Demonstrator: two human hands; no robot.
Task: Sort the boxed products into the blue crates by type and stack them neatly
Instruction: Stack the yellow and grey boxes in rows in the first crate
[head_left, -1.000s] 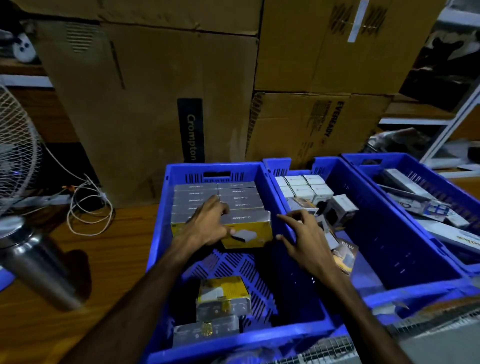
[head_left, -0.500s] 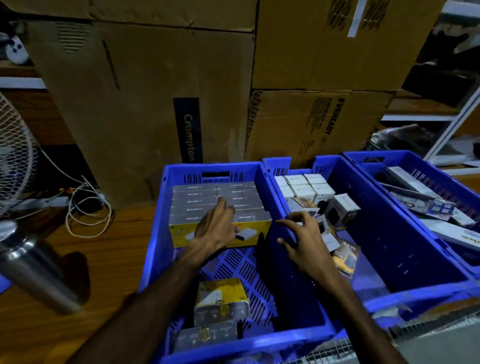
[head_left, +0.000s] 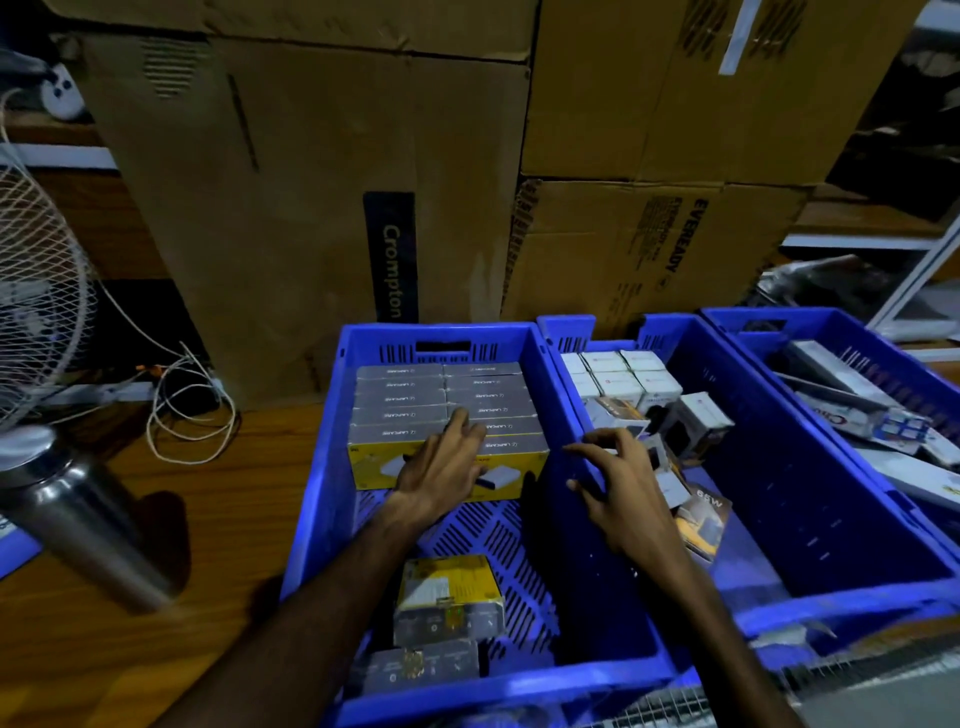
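Grey-topped yellow boxes (head_left: 400, 415) stand in two neat rows at the far end of the left blue crate (head_left: 311, 499). My left hand (head_left: 441, 467) lies flat against the front of that stack, fingers straight over its top edge. Two loose yellow boxes (head_left: 449, 597) lie near the crate's front. My right hand (head_left: 623, 488) rests on the wall between the left and middle blue crate (head_left: 831, 519), fingers spread and lightly bent, holding nothing. White boxes (head_left: 618, 374) stand stacked at the middle crate's back, with loose boxes (head_left: 696, 421) beside them.
A third blue crate (head_left: 857, 332) at the right holds long flat packages. Large cardboard cartons (head_left: 311, 182) rise behind the crates. On the wooden table at the left are a steel bottle (head_left: 78, 519), a coiled white cable (head_left: 187, 415) and a wire fan guard (head_left: 36, 291).
My left hand has slid down and pressed the front yellow box back flush with the stack. My right hand has stayed on the crate wall.
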